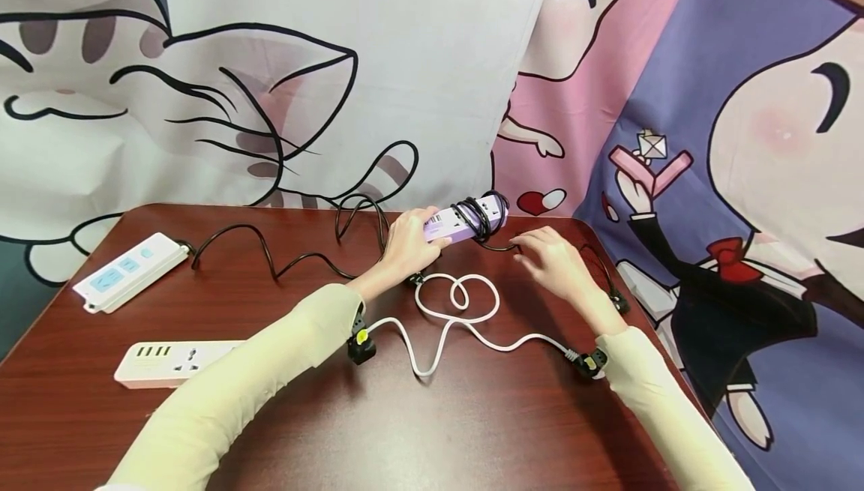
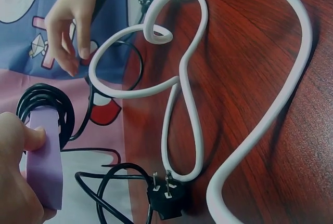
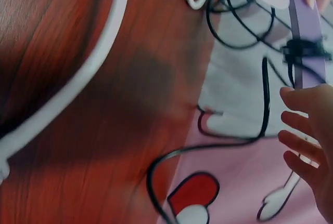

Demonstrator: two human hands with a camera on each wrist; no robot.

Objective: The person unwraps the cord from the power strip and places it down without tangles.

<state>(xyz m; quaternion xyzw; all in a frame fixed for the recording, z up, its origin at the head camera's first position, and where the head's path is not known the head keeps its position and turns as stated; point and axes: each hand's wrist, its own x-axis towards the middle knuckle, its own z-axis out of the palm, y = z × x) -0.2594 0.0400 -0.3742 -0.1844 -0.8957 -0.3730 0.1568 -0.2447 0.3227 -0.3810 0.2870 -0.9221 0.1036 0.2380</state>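
Note:
In the head view my left hand (image 1: 408,244) grips one end of a purple and white power strip (image 1: 439,227), raised over the far edge of the table. Black cord (image 1: 475,219) is wound in several turns around the strip's other end. The left wrist view shows my thumb lying along the purple side (image 2: 46,167). My right hand (image 1: 556,262) hovers to the right of the strip, its fingers apart and loosely bent. From the windings a loose length of black cord (image 3: 208,146) passes close by the right fingertips and runs toward the table's right side.
A white power strip with blue sockets (image 1: 128,272) lies at the left, its black cord (image 1: 253,230) trailing rightward. Another white strip (image 1: 172,365) is partly hidden by my left sleeve. A looped white cable (image 1: 432,367) spans between my wrists. Black plugs lie mid-table (image 2: 167,199) and at the right edge (image 1: 617,300).

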